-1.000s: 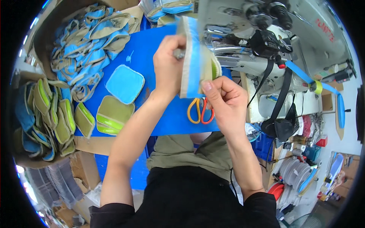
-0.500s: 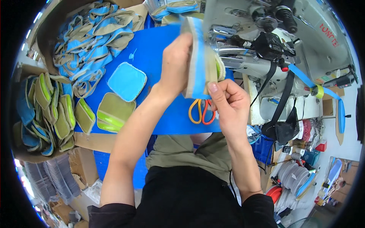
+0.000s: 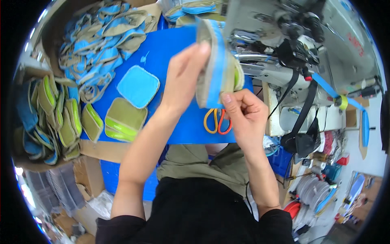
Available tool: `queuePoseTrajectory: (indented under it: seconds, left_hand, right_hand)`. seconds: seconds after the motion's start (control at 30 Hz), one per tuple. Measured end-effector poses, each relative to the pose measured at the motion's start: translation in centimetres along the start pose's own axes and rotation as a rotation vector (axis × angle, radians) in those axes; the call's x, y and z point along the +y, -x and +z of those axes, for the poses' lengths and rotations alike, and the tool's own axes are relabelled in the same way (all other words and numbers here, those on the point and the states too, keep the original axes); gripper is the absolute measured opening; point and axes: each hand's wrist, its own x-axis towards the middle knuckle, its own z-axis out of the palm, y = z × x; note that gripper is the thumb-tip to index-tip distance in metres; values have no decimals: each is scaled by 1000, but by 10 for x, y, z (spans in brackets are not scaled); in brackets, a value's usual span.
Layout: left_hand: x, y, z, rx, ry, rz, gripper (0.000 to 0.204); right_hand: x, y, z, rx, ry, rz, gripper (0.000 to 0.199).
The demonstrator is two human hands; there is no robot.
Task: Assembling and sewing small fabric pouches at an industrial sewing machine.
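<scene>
A sewn fabric piece (image 3: 217,67), khaki with a light blue stripe and a bright green part at its right side, is held upright above the table. My left hand (image 3: 180,77) grips it from the left; the fingers are blurred and partly hidden. At its lower right corner, my right hand (image 3: 245,114) pinches the edge between thumb and fingers. Scissors (image 3: 206,120) with yellow and red handles lie just below the piece, their blades hidden. A blue square pad (image 3: 138,86) and a khaki pad with green strips (image 3: 126,116) rest left of my left forearm.
A box (image 3: 44,162) of khaki-and-green pads stands at the left. Behind it is a heap of blue-and-khaki strips (image 3: 103,44). A sewing machine (image 3: 260,77) occupies the right, with a blue strap (image 3: 325,84) hanging from it. The blue table (image 3: 183,132) lies beneath my hands.
My left hand has slid slightly down along the fabric piece, which has turned so that more of its khaki inner side shows. The right hand keeps its pinch. The whole view has shifted slightly.
</scene>
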Motion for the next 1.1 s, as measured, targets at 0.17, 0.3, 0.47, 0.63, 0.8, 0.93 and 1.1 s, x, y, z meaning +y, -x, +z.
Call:
queuePoseTrajectory:
  seconds: [0.17,0.3,0.47,0.63,0.8,0.93,1.1]
  left_hand:
    - [23,29,4,-189,-59,-296,21]
    - [35,25,7,-189,334,-536,26]
    - [45,22,8,-127,342,-654,27]
    - [45,18,6,-186,198,-557,27]
    - [52,11,-4,-243,158,-605,32]
    - [52,13,0,-199,192,-682,31]
    - [46,11,10,-186,232,-669,21]
  right_hand:
    - [-10,2,-7,114,110,-201,17]
    - [-10,-12,-18,154,-51,-59,27]
    - [-10,-20,-16,114,19,-138,27]
    - [-24,-26,-20,125,127,-200,25]
    - [-14,-30,-20,42,-10,-115,18]
    - [9,-24,-14,71,-120,-101,13]
    - [18,-22,-12,99,-121,-140,12]
